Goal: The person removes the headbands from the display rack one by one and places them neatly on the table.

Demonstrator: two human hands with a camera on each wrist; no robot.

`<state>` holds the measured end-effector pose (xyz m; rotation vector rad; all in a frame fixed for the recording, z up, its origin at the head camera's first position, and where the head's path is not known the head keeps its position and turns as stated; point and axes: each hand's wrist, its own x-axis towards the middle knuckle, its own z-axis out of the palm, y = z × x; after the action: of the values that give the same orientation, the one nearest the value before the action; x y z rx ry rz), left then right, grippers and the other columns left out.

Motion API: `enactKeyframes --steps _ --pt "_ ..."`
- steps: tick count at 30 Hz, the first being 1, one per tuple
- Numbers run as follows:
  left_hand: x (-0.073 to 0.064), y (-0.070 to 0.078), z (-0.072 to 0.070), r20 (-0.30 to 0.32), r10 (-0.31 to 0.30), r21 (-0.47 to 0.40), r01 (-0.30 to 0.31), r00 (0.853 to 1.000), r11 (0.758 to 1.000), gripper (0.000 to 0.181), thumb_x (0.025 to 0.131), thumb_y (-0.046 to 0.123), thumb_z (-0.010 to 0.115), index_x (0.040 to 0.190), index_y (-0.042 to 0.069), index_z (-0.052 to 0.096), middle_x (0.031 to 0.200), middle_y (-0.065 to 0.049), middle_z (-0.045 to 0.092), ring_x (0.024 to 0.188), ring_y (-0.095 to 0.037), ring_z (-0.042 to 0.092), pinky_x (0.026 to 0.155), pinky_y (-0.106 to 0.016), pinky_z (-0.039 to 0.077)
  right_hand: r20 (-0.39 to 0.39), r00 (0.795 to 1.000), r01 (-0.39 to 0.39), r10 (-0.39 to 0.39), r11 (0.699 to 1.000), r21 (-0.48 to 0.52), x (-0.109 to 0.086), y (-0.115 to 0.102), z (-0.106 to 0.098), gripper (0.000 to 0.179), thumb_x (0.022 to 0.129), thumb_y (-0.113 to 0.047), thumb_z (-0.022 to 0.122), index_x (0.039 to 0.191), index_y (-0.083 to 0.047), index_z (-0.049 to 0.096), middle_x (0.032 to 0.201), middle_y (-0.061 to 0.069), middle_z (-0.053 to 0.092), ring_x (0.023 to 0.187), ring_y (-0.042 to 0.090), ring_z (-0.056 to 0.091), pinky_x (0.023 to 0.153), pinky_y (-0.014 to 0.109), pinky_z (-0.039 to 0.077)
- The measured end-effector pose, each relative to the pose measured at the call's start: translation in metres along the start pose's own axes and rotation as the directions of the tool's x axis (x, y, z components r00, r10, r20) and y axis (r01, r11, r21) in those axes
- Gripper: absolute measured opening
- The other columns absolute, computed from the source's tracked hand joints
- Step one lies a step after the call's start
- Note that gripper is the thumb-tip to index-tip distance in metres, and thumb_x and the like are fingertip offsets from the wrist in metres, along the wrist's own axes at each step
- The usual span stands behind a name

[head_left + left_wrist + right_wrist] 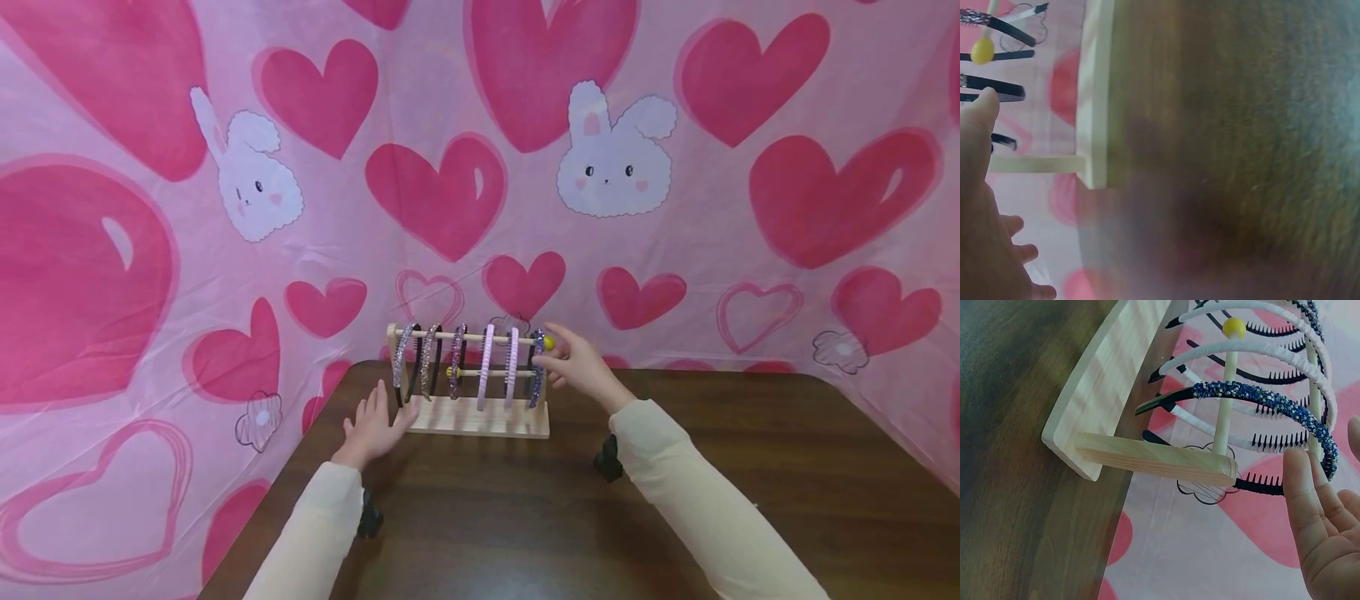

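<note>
A wooden headband stand holds a row of headbands on its upper rod. The rightmost is a blue glittery headband, with two pale lilac headbands beside it. Further left hang several sparkly headbands. My right hand is at the stand's right end, its extended fingertips right at the blue headband in the right wrist view. At the opposite end, my left hand is spread, its thumb close to the leftmost silvery headband.
The stand is on a dark brown wooden table, near its far edge. Behind hangs a pink cloth printed with hearts and rabbits. Yellow knobs cap rod ends. Black devices hang under both wrists.
</note>
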<state>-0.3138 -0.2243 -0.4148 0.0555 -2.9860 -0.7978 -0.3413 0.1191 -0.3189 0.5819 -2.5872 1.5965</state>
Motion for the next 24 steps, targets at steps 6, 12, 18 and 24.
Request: enactKeyframes --steps 6,12,18,24 --pt "0.001 -0.004 0.011 0.032 0.012 0.005 -0.012 0.999 1.0 0.092 0.089 0.058 0.041 0.145 -0.003 0.0 0.146 -0.027 0.02 0.131 -0.048 0.01 0.094 -0.069 0.001 -0.01 0.999 -0.037 0.037 0.999 0.025 0.002 0.003 0.003 0.071 0.083 -0.014 0.069 0.143 -0.009 0.031 0.087 0.016 0.06 0.067 0.026 0.062 0.061 0.038 0.053" --pt "0.003 -0.007 0.02 0.04 0.014 0.011 -0.014 0.999 1.0 0.09 0.09 0.056 0.042 0.145 -0.005 0.004 0.143 -0.028 0.025 0.13 -0.048 0.014 0.094 -0.069 0.002 -0.016 0.999 -0.032 0.033 0.998 0.05 0.002 0.004 0.006 0.069 0.084 -0.01 0.068 0.143 -0.007 0.032 0.086 0.016 0.061 0.075 0.04 0.061 0.061 0.039 0.053" --pt "0.001 -0.006 0.023 0.044 0.022 0.045 -0.023 0.999 0.999 0.085 0.09 0.053 0.044 0.142 -0.008 0.017 0.14 -0.029 0.032 0.13 -0.048 0.017 0.094 -0.069 0.003 -0.043 0.998 -0.045 0.046 0.998 0.036 0.002 0.004 0.008 0.066 0.084 -0.012 0.068 0.141 -0.008 0.036 0.089 0.016 0.062 0.065 0.026 0.062 0.064 0.041 0.053" --pt "-0.001 -0.003 0.024 0.057 0.007 0.081 -0.011 0.998 0.997 0.075 0.092 0.049 0.044 0.138 -0.009 0.032 0.138 -0.028 0.034 0.129 -0.048 0.018 0.094 -0.07 0.004 -0.059 0.997 -0.039 0.041 0.999 0.03 0.002 0.004 0.012 0.064 0.083 -0.013 0.069 0.14 -0.008 0.038 0.087 0.015 0.062 0.066 0.027 0.062 0.065 0.044 0.052"
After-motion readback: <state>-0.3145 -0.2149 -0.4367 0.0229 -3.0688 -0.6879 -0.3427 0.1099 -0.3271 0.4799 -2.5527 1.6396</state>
